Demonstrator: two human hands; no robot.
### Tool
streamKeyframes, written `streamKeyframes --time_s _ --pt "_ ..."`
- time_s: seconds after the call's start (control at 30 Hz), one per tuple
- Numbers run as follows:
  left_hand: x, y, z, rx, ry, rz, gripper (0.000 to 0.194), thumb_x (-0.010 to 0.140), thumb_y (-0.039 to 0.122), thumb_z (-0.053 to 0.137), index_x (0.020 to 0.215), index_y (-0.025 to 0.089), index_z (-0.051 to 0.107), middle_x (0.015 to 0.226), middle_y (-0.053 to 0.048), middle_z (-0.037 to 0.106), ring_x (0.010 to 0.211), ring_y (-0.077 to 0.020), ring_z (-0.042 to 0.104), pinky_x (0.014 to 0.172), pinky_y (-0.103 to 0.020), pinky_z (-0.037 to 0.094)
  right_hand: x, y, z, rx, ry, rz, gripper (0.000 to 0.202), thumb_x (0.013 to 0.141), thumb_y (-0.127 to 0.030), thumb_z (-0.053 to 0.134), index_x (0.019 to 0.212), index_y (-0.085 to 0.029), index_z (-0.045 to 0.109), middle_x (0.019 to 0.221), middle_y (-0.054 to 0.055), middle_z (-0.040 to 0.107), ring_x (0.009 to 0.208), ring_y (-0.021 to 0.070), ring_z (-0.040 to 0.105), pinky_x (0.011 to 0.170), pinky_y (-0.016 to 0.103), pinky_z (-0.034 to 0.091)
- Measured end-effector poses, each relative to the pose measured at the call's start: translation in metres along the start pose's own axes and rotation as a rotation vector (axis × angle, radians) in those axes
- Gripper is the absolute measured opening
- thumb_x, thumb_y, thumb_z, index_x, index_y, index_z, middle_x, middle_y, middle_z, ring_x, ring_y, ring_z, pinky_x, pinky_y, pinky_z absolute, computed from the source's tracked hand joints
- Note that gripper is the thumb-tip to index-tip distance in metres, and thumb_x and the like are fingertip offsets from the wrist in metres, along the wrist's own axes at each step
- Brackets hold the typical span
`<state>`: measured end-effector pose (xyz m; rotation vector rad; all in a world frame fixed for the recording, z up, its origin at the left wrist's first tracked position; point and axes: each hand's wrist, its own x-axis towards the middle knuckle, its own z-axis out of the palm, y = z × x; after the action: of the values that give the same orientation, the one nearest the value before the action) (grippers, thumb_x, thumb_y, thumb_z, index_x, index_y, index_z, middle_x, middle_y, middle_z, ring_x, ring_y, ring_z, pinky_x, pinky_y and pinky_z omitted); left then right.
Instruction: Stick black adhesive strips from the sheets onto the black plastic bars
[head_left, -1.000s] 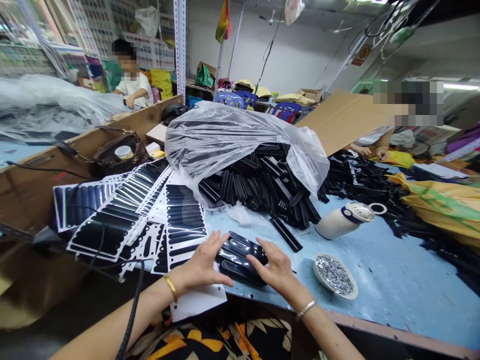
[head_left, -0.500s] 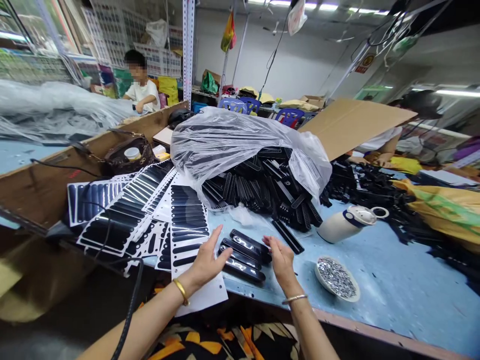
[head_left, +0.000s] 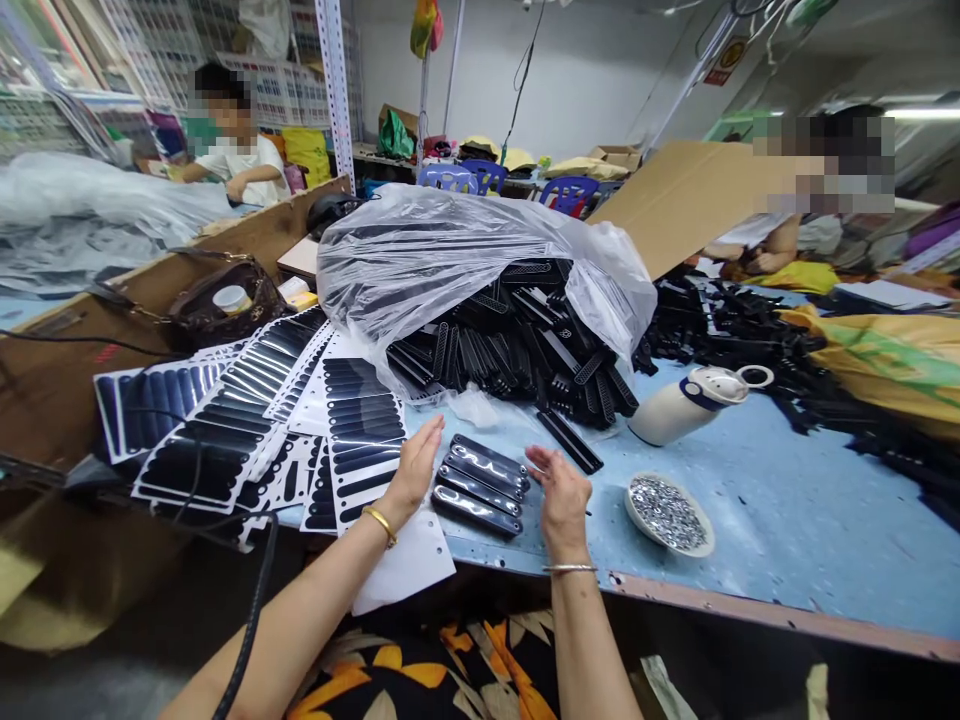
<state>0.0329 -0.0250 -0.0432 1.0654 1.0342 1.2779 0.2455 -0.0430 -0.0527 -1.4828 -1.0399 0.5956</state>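
The stack of glossy black strips (head_left: 480, 482) lies on the tabletop (head_left: 780, 510). Left of it is the left hand (head_left: 414, 465), right of it the right hand (head_left: 561, 492), 2 sets of fingers held nearly together.

From here I can't see the undersides of the glossy black pieces (head_left: 480, 485), and the bottom edge cuts off both forearms (head_left: 592, 640). The plastic bag (head_left: 442, 250) veils the back of the black strip pile (head_left: 487, 355), so I can't count it. Overlapping printed sheets (head_left: 232, 410) hide parts of one another. I find the metal bits (head_left: 664, 510) too small to make out singly. The cardboard sheet (head_left: 675, 200) blocks part of the right-hand person (head_left: 739, 235); the right edge crops the yellow sack (head_left: 885, 365).
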Motion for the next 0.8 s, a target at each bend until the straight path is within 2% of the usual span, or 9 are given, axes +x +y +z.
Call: streamKeyframes --time_s 0.1,0.23,0.4,0.47,0.57,0.7,0.8 --pt "0.012 -0.006 0.003 -0.04 -0.018 0.01 0.049 0.091 0.045 0.054 0.129 0.015 0.061 0.138 -0.013 0.058 0.134 -0.0259 0.048 0.115 -0.041 0.032 -0.007 -0.001 0.002 -0.009 0.009 -0.002 0.057 0.091 -0.058 0.035 0.089 -0.013 0.071 0.092 0.015 0.075 0.087 0.0264 0.071 0.076 0.04 0.054" --pt "0.016 -0.009 0.01 0.014 -0.076 -0.011 0.041 0.09 0.044 0.055 0.115 0.014 0.069 0.119 -0.012 0.069 0.12 -0.0264 0.058 0.112 -0.041 0.036 -0.018 -0.007 0.016 -0.067 -0.039 -0.031 0.048 0.088 -0.055 0.045 0.079 -0.017 0.072 0.085 0.011 0.075 0.087 0.0259 0.067 0.084 0.04 0.049" --pt "0.019 -0.003 0.009 -0.102 -0.052 -0.21 0.04 0.083 0.036 0.066 0.115 0.013 0.068 0.109 -0.012 0.072 0.101 -0.0254 0.067 0.097 -0.04 0.05 -0.018 -0.011 0.022 -0.099 -0.062 -0.045 0.046 0.088 -0.051 0.042 0.079 -0.017 0.071 0.084 0.01 0.074 0.086 0.025 0.065 0.083 0.038 0.047" --pt "0.021 -0.002 0.009 -0.124 -0.05 -0.22 0.041 0.076 0.027 0.072 0.115 0.012 0.068 0.11 -0.013 0.073 0.102 -0.0253 0.068 0.097 -0.04 0.049 -0.018 -0.01 0.022 -0.109 -0.064 -0.05 0.045 0.089 -0.051 0.042 0.08 -0.017 0.071 0.084 0.01 0.074 0.086 0.0249 0.065 0.083 0.038 0.047" --pt "0.021 -0.004 0.01 -0.093 -0.074 -0.157 0.041 0.07 0.014 0.074 0.111 0.013 0.071 0.111 -0.013 0.073 0.113 -0.0263 0.065 0.104 -0.04 0.045 -0.019 -0.009 0.022 -0.123 -0.06 -0.063 0.045 0.09 -0.051 0.041 0.082 -0.018 0.07 0.085 0.01 0.073 0.086 0.0243 0.064 0.083 0.037 0.047" --pt "0.018 -0.004 0.01 -0.086 -0.08 -0.179 0.041 0.073 0.011 0.067 0.113 0.015 0.071 0.116 -0.013 0.072 0.117 -0.0268 0.062 0.107 -0.042 0.043 -0.02 -0.008 0.024 -0.132 -0.057 -0.074 0.046 0.092 -0.053 0.039 0.083 -0.019 0.068 0.085 0.009 0.072 0.085 0.0237 0.064 0.082 0.036 0.047" --pt "0.018 -0.002 0.008 -0.135 -0.105 -0.237 0.05 0.073 0.01 0.066 0.122 0.018 0.067 0.125 -0.013 0.067 0.119 -0.0289 0.061 0.104 -0.044 0.044 -0.019 -0.007 0.025 -0.126 -0.057 -0.082 0.047 0.092 -0.055 0.039 0.081 -0.019 0.068 0.083 0.009 0.072 0.083 0.0238 0.064 0.081 0.036 0.048"
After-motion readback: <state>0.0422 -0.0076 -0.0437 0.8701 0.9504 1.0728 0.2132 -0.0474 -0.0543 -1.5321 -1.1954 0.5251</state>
